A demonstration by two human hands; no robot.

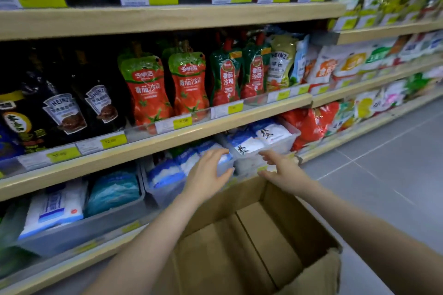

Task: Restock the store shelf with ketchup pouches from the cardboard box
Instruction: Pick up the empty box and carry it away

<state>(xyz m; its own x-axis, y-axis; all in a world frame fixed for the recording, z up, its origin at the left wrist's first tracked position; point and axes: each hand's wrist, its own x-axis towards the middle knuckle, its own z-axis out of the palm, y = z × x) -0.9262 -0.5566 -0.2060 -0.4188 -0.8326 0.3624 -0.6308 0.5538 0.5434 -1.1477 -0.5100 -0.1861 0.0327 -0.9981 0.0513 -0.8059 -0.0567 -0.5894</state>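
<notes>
Left hand (207, 175) and right hand (282, 170), fingers relaxed and holding nothing, above cardboard box (251, 235).

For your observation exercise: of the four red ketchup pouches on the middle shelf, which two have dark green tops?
The two right-hand pouches, beside the Heinz pouch; the left two have light green tops.

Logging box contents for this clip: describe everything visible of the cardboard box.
The cardboard box is plain brown corrugated card, open at the top, flaps up. It sits low in front of the shelving, below the bottom shelf's bins. The visible inside shows only its bare folded bottom flaps, no pouches. The left hand and right hand hover open above its far edge; neither plainly touches it.
</notes>
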